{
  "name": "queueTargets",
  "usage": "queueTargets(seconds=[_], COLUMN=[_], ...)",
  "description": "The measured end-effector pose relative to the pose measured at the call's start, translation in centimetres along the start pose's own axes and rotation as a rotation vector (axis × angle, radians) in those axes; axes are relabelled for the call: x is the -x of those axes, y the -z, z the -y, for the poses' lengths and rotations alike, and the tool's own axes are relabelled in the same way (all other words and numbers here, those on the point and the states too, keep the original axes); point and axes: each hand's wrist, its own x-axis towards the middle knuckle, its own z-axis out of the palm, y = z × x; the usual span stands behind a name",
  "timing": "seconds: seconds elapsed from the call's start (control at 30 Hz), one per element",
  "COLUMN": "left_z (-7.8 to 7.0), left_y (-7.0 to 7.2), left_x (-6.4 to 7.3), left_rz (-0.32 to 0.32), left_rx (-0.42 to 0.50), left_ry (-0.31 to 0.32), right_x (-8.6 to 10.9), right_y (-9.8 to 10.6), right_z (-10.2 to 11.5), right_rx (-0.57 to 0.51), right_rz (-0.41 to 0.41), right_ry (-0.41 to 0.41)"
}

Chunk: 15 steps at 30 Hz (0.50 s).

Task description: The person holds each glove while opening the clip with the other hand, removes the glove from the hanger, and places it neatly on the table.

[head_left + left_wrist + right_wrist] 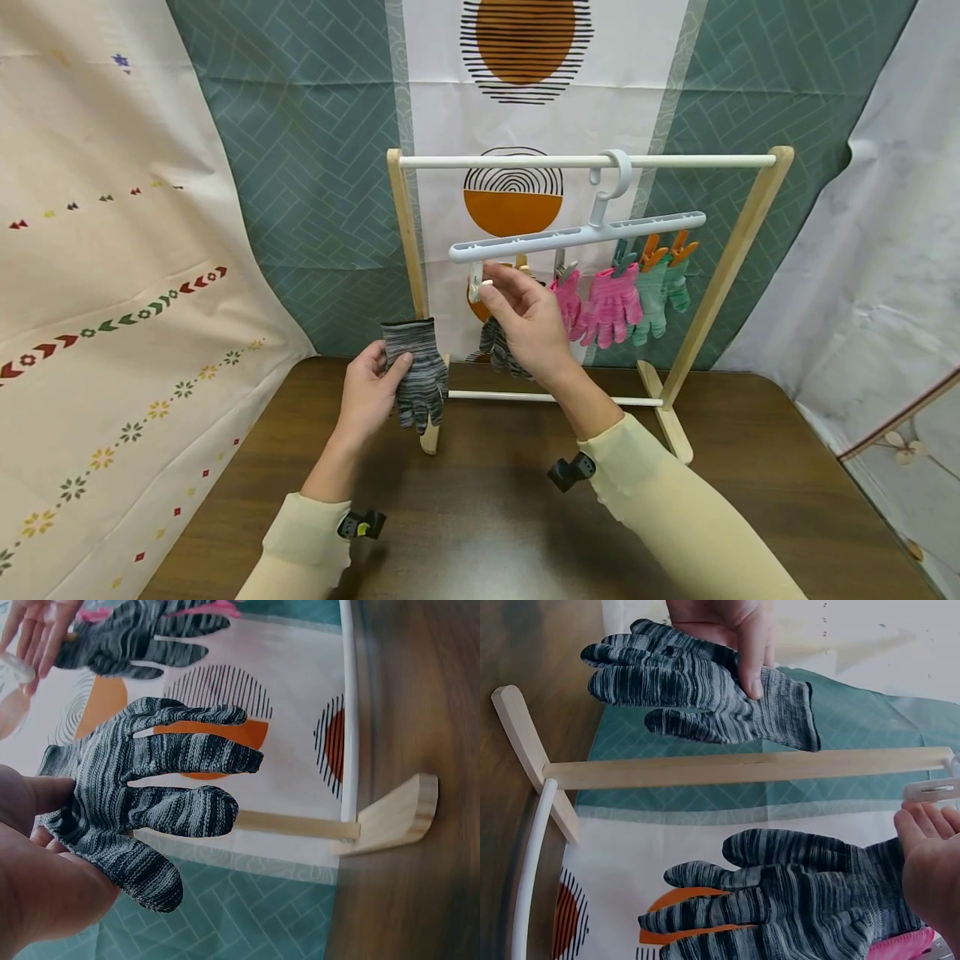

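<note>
My left hand (369, 390) pinches a grey-and-black striped knit glove (417, 367) near its cuff, thumb in front, the glove's fingers hanging down. In the left wrist view that same glove (105, 784) fills the middle. My right hand (531, 325) is up at the left end of a pale blue hanger (540, 242), pinching a white clothespin (476, 282) that hangs there. Partly hidden behind this hand, a second striped glove (495, 343) hangs below a tan clothespin (522, 263); the right wrist view shows this glove (795, 900) more fully.
Farther right along the hanger, clothespins hold pink gloves (611, 304) and green gloves (652, 300). The hanger hooks over the white top bar (495, 162) of a wooden-legged rack (735, 267). It stands on a brown table (465, 517) before a patterned curtain (300, 167).
</note>
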Motion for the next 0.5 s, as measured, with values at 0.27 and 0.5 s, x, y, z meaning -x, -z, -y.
queueTargets(seconds=[0.27, 0.5], left_z=[0.5, 0.8], left_y=[1.3, 2.6], left_x=[0.0, -0.4], left_rz=[-0.032, -0.056], left_rx=[-0.037, -0.081], left_ry=[0.009, 0.035], right_x=[0.5, 1.4], right_y=[0.5, 1.3], right_z=[-0.2, -0.2], right_rx=[0.001, 0.001], right_rz=[0.012, 0.052], right_ry=[0.042, 0.100])
